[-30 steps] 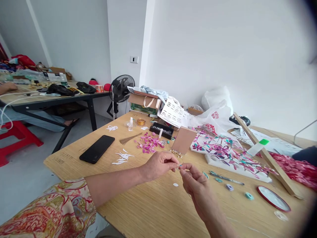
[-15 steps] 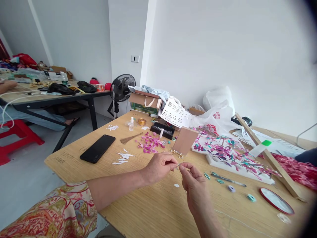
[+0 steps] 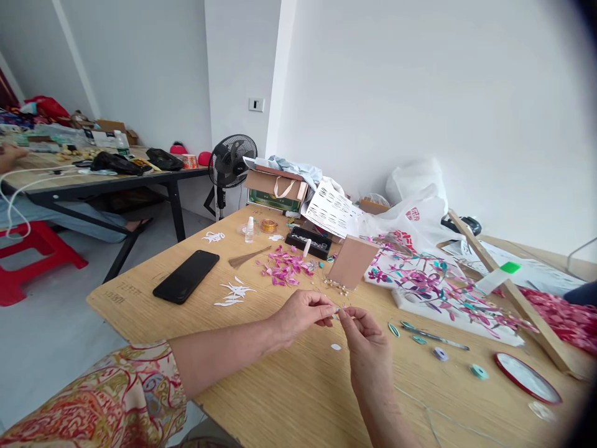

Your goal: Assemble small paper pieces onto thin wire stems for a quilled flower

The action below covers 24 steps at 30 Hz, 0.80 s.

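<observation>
Above the wooden table, my left hand and my right hand meet fingertip to fingertip. Both pinch something tiny and pale between them, too small to make out. A small white oval piece lies on the table just below the fingers. Behind the hands stands a tan board with beads at its foot, and pink petals are heaped to its left. Green-edged leaf shapes and a pair of tweezers rest right of my right hand.
A black phone and white paper slivers lie at the left. Pink flower sprays, a wooden bar, thread spools and a red-rimmed dish are at the right. Another person's hand shows at the far table.
The view has shifted slightly, so the table items appear a little farther right. My hands remain together at the fingertips, with only small finger movement.
</observation>
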Tool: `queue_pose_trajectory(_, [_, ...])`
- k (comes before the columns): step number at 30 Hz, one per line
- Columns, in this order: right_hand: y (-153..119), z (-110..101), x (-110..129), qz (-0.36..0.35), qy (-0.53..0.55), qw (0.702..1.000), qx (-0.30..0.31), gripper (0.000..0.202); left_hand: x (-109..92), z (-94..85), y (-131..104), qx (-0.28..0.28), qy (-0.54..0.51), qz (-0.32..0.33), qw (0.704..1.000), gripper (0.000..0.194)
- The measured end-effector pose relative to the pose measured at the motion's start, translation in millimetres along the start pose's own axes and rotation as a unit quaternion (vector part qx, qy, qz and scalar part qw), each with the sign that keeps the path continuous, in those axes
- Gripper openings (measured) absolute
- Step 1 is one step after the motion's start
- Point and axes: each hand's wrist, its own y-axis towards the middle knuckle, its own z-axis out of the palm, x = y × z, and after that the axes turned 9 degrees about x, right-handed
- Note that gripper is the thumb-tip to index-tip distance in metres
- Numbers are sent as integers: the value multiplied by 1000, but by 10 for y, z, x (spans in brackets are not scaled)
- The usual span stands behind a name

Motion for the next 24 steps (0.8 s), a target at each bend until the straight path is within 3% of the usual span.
queue_pose_trajectory(24, [-35,-7,-57,-10,-24,1000,-14,21,70,44,-37,-27,-76,-15,997,29])
